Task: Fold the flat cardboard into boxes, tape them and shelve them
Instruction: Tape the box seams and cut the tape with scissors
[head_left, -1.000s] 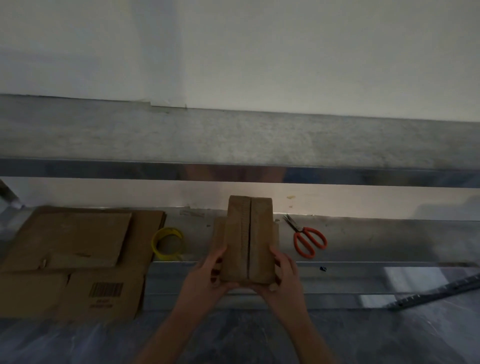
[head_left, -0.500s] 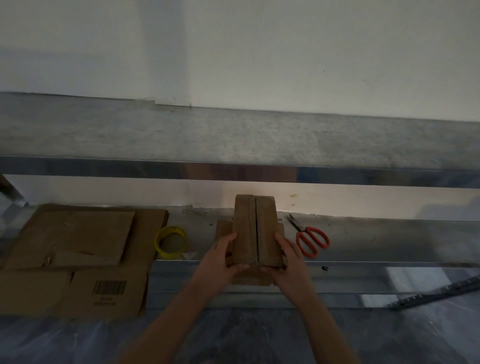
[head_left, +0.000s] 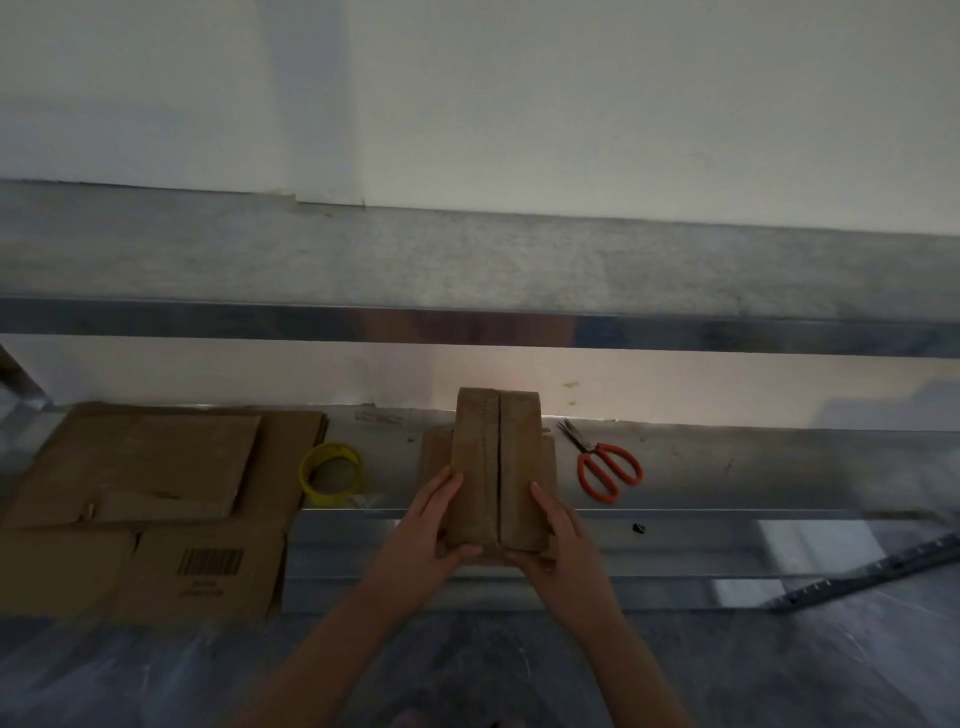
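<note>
A small brown cardboard box (head_left: 496, 467) stands on the lower metal shelf (head_left: 727, 467), its two top flaps folded down and meeting along a middle seam. My left hand (head_left: 434, 525) grips its left side, thumb over the near edge. My right hand (head_left: 558, 535) grips the right side the same way. A roll of yellow tape (head_left: 331, 472) lies left of the box. Flat cardboard sheets (head_left: 150, 499) are piled at the far left, one with a barcode.
Orange-handled scissors (head_left: 605, 465) lie on the shelf just right of the box. An upper shelf (head_left: 467, 275) runs across above, against a white wall. A metal rail (head_left: 862, 577) lies on the floor at the right.
The box and both hands sit slightly lower and nearer the shelf's front edge than half a second ago. My grip on both sides stays the same.
</note>
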